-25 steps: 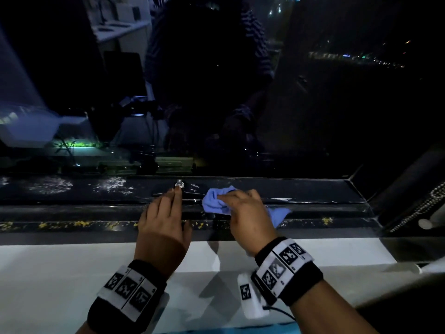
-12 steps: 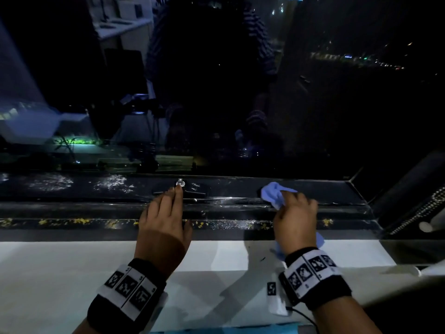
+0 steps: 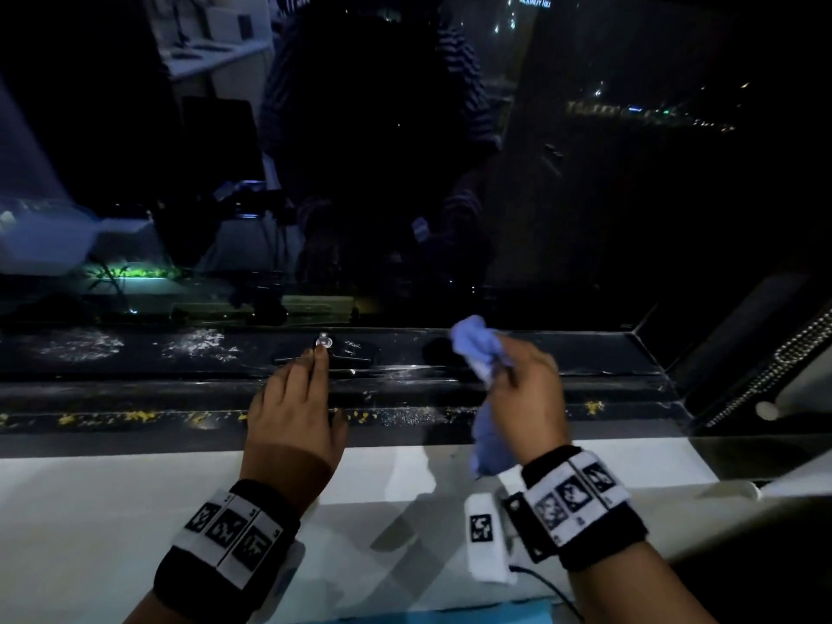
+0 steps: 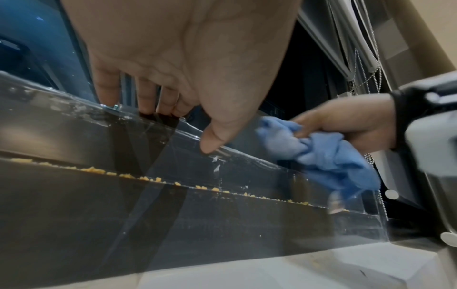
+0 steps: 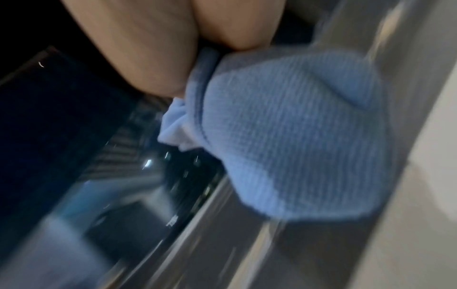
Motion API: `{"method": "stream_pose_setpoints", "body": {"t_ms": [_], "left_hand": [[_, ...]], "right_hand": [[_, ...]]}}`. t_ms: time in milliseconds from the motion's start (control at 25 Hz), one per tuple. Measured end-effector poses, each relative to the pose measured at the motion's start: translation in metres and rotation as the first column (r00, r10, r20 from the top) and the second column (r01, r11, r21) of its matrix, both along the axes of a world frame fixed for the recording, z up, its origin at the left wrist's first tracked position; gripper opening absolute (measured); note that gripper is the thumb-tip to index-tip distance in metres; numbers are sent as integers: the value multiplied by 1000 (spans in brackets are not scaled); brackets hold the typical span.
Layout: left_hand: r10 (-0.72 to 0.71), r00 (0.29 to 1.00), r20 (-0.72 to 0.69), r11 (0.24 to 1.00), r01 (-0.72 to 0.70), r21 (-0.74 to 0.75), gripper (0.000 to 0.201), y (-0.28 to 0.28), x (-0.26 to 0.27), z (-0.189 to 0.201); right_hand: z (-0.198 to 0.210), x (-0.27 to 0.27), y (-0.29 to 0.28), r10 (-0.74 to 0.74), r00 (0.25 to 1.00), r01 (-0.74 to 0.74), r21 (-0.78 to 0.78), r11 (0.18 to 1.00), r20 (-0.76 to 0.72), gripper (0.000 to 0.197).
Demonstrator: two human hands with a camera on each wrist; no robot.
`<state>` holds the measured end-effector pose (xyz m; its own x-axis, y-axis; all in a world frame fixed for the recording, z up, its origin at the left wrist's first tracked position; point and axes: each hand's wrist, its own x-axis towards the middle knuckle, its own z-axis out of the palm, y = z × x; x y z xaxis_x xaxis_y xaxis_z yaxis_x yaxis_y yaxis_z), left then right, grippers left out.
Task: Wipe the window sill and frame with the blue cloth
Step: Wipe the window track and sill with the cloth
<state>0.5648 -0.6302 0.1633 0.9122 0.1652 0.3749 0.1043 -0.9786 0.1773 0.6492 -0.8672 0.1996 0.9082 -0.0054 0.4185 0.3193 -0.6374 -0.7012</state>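
Note:
The blue cloth [image 3: 481, 353] is bunched in my right hand [image 3: 524, 380], which grips it just above the dark window frame [image 3: 608, 353]; a loose tail of cloth hangs down toward the white sill [image 3: 112, 488]. The left wrist view shows the cloth [image 4: 319, 154] off the frame's ledge, and the right wrist view shows the cloth [image 5: 284, 136] blurred. My left hand [image 3: 297, 398] rests flat on the frame with straight fingers, its fingertips by a small metal screw [image 3: 323, 340]. Yellow crumbs [image 3: 135, 416] and white smears [image 3: 81, 346] lie along the frame rails.
Dark window glass [image 3: 405, 173] rises behind the frame and reflects the room. A bead chain [image 3: 774, 367] and blind hardware hang at the right corner. A white sensor box [image 3: 484, 538] with a cable dangles at my right wrist.
My right hand swept the cloth rightward along the frame, then lifted it off the surface, bunched. My left hand stayed in place.

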Motion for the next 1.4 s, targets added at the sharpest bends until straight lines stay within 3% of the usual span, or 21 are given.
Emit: {"method": "stream_pose_setpoints", "body": {"t_ms": [80,200,400,600,720,840,920,960,1080,1280,1400], "left_hand": [[-7,1000,-1,1000,7,-9,77,0,-1,1],[-11,1000,0,1000,11,-23,78,-1,-2,2],[-3,1000,-9,1000,3,-26,78,-1,-1,2],[11,1000,10,999,-11,-32,74,-4,-2,0],[2,1000,17,1000,-2,-29,77,-3,-1,-1],[-3,1000,16,1000,4,-19,76,-1,-1,1],[-7,1000,7,1000,7,-15,78,0,-2,1],[-8,1000,3,1000,8,-14,79,0,-2,1],[-6,1000,1,1000,6,-16,80,0,-2,1],[-9,1000,10,1000,9,-16,79,0,-2,0],[-14,1000,18,1000,14,-18,76,0,-1,-2]], "right_hand": [[5,4,-31,-180,984,178,-107,978,-6,42],[-1,-3,-39,-299,951,266,-288,920,-76,37],[-26,-13,12,-132,991,128,-403,906,17,43],[-27,-23,45,-4,1000,-8,-439,898,-27,64],[-21,-29,63,215,976,-201,-427,882,-15,64],[0,-20,51,296,951,-306,-160,938,-86,41],[11,-10,23,178,979,-176,25,984,-99,41],[11,-6,5,84,993,-84,7,996,-77,44],[-4,-4,-15,-122,987,83,-317,945,-104,46],[-22,-20,41,84,996,-85,-358,930,-17,63],[-23,-30,69,228,972,-235,-374,897,-63,63]]}}
